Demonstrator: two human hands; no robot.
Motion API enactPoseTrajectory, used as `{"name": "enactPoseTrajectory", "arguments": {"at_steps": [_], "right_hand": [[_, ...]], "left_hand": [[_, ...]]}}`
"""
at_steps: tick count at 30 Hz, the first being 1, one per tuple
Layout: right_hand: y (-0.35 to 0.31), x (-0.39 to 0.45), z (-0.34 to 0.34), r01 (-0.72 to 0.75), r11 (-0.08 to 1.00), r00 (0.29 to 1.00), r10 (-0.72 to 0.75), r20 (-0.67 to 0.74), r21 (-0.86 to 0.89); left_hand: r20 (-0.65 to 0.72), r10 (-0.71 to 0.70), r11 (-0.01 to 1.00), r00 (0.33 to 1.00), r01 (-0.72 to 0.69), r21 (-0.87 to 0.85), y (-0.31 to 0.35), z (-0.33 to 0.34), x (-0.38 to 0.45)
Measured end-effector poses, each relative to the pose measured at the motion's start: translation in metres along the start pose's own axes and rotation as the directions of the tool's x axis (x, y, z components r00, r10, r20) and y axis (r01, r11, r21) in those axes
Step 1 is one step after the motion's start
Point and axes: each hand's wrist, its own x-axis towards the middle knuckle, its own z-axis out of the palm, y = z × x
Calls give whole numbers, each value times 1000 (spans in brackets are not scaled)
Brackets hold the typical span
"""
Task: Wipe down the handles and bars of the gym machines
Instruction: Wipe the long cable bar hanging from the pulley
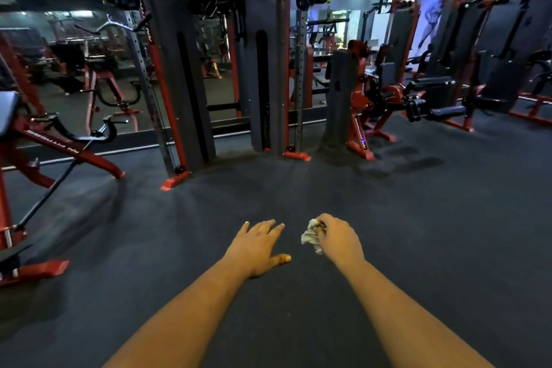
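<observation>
— Where was the person when you looked over?

— Standing on the dark rubber gym floor [388, 233], both bare arms stretched forward, well apart from every machine. The right hand [339, 237] had its fingers curled round a small crumpled pale cloth [310, 236], bunched up and sticking out on the thumb side. The left hand [258, 245] was flat and relaxed, fingers spread, holding nothing.

— So no wiping under way?

— None that I could see. The cloth touched no handle or bar. I judged it a moment between machines, choosing the next one.

— What was nearest?

— Straight ahead stood the tall red-framed cable machine with grey weight-stack covers [265, 69], backed by a wall mirror [74, 69]. To the left was a red steel bench machine with a black pad [68, 149], and a long black metal bar [50, 194] slanting down from it. To the right, a row of red and black seated machines [433, 92].

— And the next move?

— A few steps closer, I'd say, then the cloth wrapped round a bar or grip and run along it. The free hand could steady anything that swings. Which machine was meant, I couldn't tell.
</observation>
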Motion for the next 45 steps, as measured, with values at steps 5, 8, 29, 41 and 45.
{"name": "enactPoseTrajectory", "arguments": {"at_steps": [5,8,29,41,45], "right_hand": [[0,140,-3,24,1000,1000,-24,-13,6],[0,219,5,22,998,1000,-22,-4,51],[-2,738,60,-29,997,990,38,-132,72],[52,1042,52,33,996,991,-22,-133,79],[63,1129,45,45,998,990,-39,-134,46]], "left_hand": [[-23,3,1000,1000,-2,7,-34,-34,126],[-35,-9,1000,999,9,9,-66,-43,198],[-23,94,995,995,-93,19,-286,-129,703],[-64,57,997,996,-54,56,-332,-179,995],[-85,71,996,994,-66,59,-351,-199,1083]]}}
